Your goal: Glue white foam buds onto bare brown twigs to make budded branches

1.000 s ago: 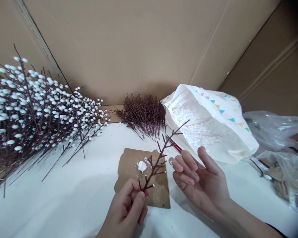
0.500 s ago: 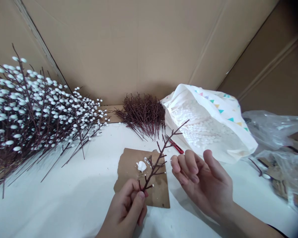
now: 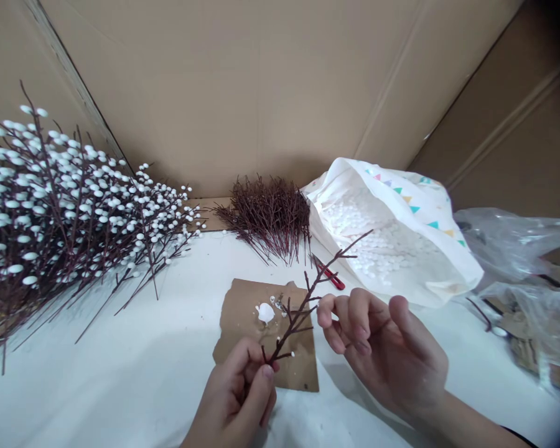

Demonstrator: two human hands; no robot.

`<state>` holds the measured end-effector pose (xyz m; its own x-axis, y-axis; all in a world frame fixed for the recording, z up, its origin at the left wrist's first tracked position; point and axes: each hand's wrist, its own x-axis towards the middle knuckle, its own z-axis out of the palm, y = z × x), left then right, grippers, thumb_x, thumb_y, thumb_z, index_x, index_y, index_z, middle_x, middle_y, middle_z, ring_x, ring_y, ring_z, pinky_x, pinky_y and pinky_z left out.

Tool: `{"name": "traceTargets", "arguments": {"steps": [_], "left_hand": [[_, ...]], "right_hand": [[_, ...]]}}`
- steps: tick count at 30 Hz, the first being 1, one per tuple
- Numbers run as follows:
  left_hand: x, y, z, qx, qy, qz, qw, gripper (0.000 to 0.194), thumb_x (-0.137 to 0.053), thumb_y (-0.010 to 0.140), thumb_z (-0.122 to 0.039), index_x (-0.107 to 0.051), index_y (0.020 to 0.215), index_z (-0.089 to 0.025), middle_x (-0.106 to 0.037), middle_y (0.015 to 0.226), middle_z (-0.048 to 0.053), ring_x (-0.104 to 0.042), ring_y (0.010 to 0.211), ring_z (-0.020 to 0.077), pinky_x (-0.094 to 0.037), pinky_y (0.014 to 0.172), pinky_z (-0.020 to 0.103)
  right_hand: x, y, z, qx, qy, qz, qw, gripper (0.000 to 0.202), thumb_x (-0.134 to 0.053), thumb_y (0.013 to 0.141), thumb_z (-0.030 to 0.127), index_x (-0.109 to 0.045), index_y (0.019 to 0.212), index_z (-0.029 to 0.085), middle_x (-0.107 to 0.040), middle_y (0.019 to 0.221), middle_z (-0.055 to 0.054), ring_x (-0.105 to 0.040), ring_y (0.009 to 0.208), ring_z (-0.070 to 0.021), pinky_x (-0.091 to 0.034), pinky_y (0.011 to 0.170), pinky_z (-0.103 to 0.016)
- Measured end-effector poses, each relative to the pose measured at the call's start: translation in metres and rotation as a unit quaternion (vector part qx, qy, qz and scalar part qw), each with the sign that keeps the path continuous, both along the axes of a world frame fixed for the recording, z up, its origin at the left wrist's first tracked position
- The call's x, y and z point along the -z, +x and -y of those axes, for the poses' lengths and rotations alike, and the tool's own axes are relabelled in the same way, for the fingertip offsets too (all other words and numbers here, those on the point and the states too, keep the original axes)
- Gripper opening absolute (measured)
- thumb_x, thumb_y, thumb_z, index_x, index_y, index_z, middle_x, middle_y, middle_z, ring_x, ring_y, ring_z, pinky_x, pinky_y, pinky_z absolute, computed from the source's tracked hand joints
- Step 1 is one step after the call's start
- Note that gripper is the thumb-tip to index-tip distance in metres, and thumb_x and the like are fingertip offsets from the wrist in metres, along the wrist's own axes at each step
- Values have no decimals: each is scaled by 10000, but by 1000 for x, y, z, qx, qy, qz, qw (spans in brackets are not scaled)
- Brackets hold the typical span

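The left hand [image 3: 238, 392] pinching the twig [image 3: 287, 333] low should stay steady, the right [image 3: 392, 367], open and loosely curled, touching shoots lightly.

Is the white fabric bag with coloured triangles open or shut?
Open: the white fabric bag with coloured triangles has its mouth spread wide, showing small white pellets inside.

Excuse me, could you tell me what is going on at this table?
The left hand holds a bare brown twig by its lower end, above a cardboard piece bearing a white blob. The right hand is raised, palm up, fingers curled beside the twig. Behind are a bundle of brown twigs and an open bag of white beads.
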<state>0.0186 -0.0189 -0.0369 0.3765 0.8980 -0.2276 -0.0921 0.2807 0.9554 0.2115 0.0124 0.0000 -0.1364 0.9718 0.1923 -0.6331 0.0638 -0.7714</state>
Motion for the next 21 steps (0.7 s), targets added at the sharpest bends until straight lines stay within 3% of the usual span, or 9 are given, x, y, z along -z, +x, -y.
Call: {"name": "traceTargets", "arguments": {"steps": [8, 14, 21], "left_hand": [[2, 0, 0, 4, -2, -1, 1000, 414, -527, 846, -597, -413, 757, -208, -415, 563, -76, -313, 490, 65, -224, 465, 204], [2, 0, 1, 0, -7, 4, 1000, 423, -537, 829, -612, -418, 756, -213, -395, 561, -78, -309, 493, 74, -228, 467, 208], [-3, -1, -3, -20, 8, -18, 1000, 450, -520, 831, -631, -421, 702, -211, -409, 520, -75, -317, 478, 79, -247, 473, 212]], "right_hand": [[-1, 1, 1, 7, -11, 14, 1000, 429, -563, 836, 535, -674, 612, 185, -443, 518, -2, -551, 650, -153, -467, 658, -234], [-3, 2, 0, 33, -29, 9, 999, 462, -572, 814, 565, -667, 575, 181, -420, 489, -17, -559, 738, -190, -458, 588, -228], [-4, 5, -2, 22, -54, -24, 998, 467, -592, 798, 563, -635, 547, 172, -425, 487, -10, -515, 643, -160, -426, 543, -218]]}}
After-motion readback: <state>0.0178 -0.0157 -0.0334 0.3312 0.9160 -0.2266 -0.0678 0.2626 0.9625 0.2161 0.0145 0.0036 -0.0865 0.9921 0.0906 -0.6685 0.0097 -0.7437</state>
